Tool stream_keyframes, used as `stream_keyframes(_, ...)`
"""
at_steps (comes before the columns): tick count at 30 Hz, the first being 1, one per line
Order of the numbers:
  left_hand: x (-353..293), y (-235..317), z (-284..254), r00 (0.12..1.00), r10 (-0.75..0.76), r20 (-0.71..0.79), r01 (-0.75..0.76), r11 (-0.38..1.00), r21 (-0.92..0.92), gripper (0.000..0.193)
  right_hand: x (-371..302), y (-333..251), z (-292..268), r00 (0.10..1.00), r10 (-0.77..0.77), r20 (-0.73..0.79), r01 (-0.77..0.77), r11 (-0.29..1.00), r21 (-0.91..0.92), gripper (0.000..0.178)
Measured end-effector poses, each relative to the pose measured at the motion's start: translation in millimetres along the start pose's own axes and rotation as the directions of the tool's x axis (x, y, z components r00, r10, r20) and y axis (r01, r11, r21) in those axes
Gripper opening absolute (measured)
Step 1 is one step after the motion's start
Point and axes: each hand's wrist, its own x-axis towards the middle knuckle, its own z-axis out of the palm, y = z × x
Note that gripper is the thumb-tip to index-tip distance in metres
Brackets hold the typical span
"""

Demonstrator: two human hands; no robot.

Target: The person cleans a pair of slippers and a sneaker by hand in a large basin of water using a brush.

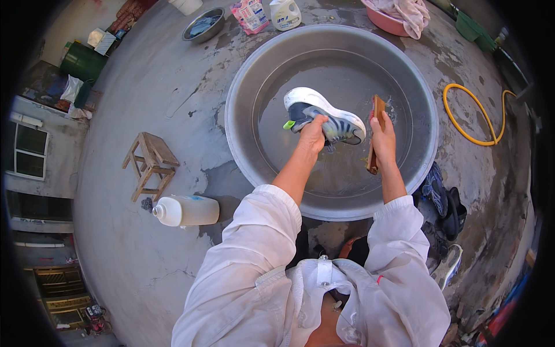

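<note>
My left hand (313, 134) grips a dark grey sneaker (335, 126) with a thick white sole and a bright green heel tab. The shoe is tilted on its side above the water, its sole facing up and away from me. In my right hand (383, 137) is a wooden scrubbing brush (372, 158), held upright just right of the shoe's toe and apart from it. The brush's bristles are mostly hidden. Beneath both hands stands a large round metal basin (247, 151) with shallow, cloudy water in it.
A wooden stool (151, 155) and a large white jug (193, 210) stand left of the basin. More shoes (444, 199) lie along its right side. Behind are a detergent bottle (285, 14), a small metal bowl (203, 26) and a pink tub (386, 22). A yellow hose (484, 140) curls at right.
</note>
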Motion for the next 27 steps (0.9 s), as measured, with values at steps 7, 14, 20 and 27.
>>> stream_keyframes(7, -24, -9, 22, 0.988, -0.056, 0.145, 0.055, 0.998, 0.011, 0.022, -32, -2, 28, 0.960, -0.213, 0.184, 0.266, 0.902, -0.340, 0.044)
stream_keyframes(14, -39, -9, 24, 0.973, 0.021, 0.229, -0.051, 0.991, 0.127, 0.024, -6, 3, 17, 0.974, -0.223, -0.021, 0.199, 0.904, -0.379, 0.044)
stream_keyframes(20, -44, 11, 35, 0.964, -0.018, 0.266, 0.046, 0.994, -0.100, 0.026, -35, -23, 24, 0.963, -0.240, 0.120, 0.268, 0.894, -0.360, 0.042)
stream_keyframes(27, -34, 5, 27, 0.956, 0.049, 0.288, -0.048, 0.999, -0.009, 0.033, -22, -6, 15, 0.971, -0.237, 0.015, 0.225, 0.896, -0.383, 0.044)
